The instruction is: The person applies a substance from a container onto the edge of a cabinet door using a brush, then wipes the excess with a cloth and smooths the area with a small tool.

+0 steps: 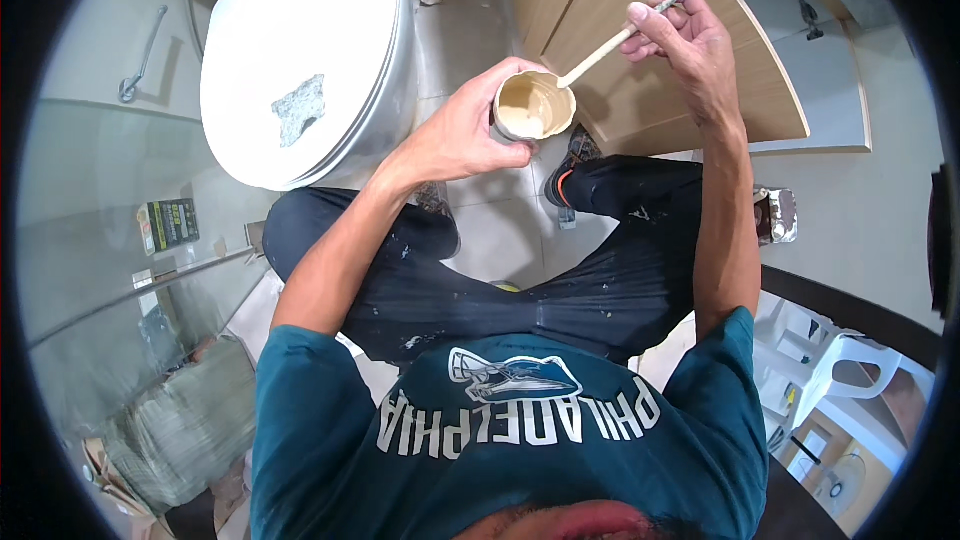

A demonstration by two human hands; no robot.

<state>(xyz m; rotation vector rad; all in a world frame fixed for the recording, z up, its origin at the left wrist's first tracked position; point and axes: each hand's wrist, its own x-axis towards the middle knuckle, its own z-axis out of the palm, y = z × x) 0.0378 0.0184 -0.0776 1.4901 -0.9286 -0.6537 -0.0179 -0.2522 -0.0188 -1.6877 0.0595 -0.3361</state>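
Fingers busy in both hands. Leftmost, toilet (310, 30), lid down, grey scrap (299, 111) on it. Left hand (458, 132): fingers curled round outside of cup (508, 98), thumb on near side; cup held above floor (495, 230), cream paste (530, 126) inside. Cup looks light, thin-walled, probably squashable, likely slick where smeared; best held gently by outer wall. Stick (612, 46) slants up rightward, lower end at cup's rim; looks light, stiff. Right hand (697, 46): thumb and fingertips pinch stick toward dark upper end, sensible hold. Wood panel (765, 90) beyond.

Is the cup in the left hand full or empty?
Not empty, not brimful: beige material sits inside the cup, below its rim; depth I cannot tell.
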